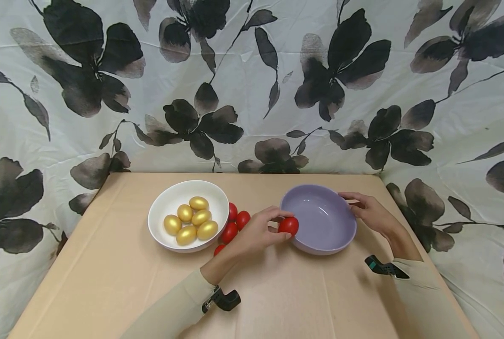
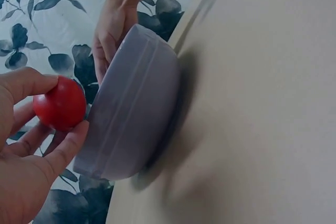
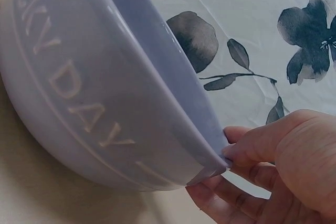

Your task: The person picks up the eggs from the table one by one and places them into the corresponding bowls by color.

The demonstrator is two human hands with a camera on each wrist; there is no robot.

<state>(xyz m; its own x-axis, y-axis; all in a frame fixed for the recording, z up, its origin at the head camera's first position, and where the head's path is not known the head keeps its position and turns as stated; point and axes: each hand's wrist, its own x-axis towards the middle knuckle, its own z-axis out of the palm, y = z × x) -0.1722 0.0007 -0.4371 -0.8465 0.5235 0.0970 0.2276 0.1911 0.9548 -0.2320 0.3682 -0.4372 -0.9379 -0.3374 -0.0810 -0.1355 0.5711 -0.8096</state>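
Between thumb and fingertips my left hand (image 1: 256,231) pinches a red cherry tomato (image 1: 288,226), held at the left rim of the purple bowl (image 1: 319,252). In the left wrist view the tomato (image 2: 60,103) is beside the bowl's outer wall (image 2: 131,114). The inside of this bowl shows bare in the head view. My right hand (image 1: 374,214) grips the bowl's right rim, thumb and fingers on either side of it, as the right wrist view shows. Raised lettering runs along the bowl's side (image 3: 89,98).
A white bowl (image 1: 156,230) with several yellow cherry tomatoes (image 1: 186,235) stands on the left of the wooden table (image 1: 277,301). Several red tomatoes (image 1: 229,232) lie against its right side, partly behind my left hand and wrist. A floral cloth (image 1: 252,84) hangs behind the table.
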